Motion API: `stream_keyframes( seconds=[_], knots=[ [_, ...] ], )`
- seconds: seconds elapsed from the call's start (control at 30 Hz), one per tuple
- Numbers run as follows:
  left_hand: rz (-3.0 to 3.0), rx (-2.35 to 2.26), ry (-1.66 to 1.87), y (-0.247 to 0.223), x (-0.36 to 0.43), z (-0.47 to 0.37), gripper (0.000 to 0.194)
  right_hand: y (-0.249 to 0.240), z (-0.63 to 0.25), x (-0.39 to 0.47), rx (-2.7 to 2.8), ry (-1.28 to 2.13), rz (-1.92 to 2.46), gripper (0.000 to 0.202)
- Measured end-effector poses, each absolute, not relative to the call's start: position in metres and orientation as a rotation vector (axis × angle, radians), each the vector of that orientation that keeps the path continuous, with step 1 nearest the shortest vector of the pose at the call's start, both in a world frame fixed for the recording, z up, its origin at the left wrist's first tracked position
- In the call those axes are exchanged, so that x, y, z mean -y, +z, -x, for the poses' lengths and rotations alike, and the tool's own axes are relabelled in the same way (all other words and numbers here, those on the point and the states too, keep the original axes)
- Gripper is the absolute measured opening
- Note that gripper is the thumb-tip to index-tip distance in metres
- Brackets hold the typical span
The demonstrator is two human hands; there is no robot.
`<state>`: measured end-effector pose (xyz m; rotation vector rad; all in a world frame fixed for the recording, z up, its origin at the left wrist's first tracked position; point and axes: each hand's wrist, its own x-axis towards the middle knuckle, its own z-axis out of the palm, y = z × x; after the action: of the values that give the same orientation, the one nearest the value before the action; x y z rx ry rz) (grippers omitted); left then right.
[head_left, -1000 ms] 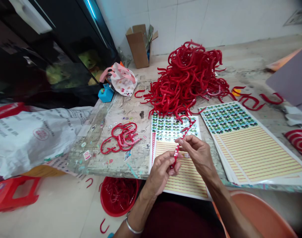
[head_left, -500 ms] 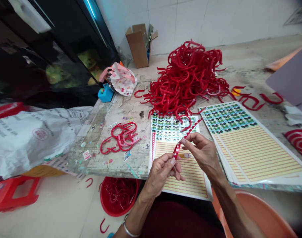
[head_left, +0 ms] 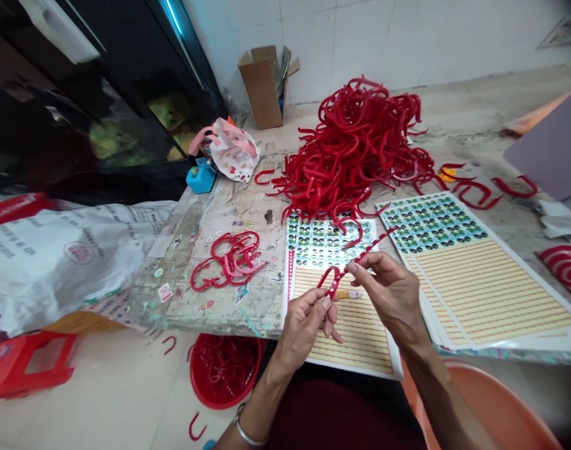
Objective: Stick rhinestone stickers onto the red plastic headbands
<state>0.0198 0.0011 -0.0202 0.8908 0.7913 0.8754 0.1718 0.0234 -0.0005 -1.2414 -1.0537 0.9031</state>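
Between finger and thumb, my left hand [head_left: 308,322] pinches a red U-shaped plastic band [head_left: 331,275]; its other fingers are partly spread. A thin red sticker strip with white marks [head_left: 377,242] lies along the band at its lower end and stretches up to the right. My right hand [head_left: 388,284] is closed on that strip just beyond the band's bend. Under both hands lies a sticker sheet [head_left: 355,331] with yellow and red stripes below and green-and-blue pictures above. Another U-shaped band [head_left: 359,232] rests on the sheet's top.
A large heap of red bands [head_left: 355,150] stands behind the sheet. More sticker sheets [head_left: 482,281] are stacked to the right. A small pile of bands [head_left: 233,262] lies left. A red bucket [head_left: 196,381] of bands stands on the floor, an orange tub [head_left: 491,406] at lower right.
My right hand has moved slightly right, and the strip now slants further out to the right. The band in my left hand has turned so that its bend shows.
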Motion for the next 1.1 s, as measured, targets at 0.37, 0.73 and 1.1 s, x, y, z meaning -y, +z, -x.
stream_keyframes(
  seconds=[0.37,0.73,1.1],
  knots=[
    [-0.865,-0.819,0.886,-0.025,-0.004,-0.020,0.022,0.005,-0.169,-0.017,1.135,0.769,1.265,0.009],
    [-0.824,-0.818,0.899,-0.028,-0.005,-0.021,0.023,0.008,-0.167,-0.005,1.187,0.683,1.340,0.012],
    [-0.783,-0.741,0.835,-0.027,0.001,-0.018,0.023,0.014,-0.176,-0.007,1.126,0.649,1.466,0.016]
  ],
)
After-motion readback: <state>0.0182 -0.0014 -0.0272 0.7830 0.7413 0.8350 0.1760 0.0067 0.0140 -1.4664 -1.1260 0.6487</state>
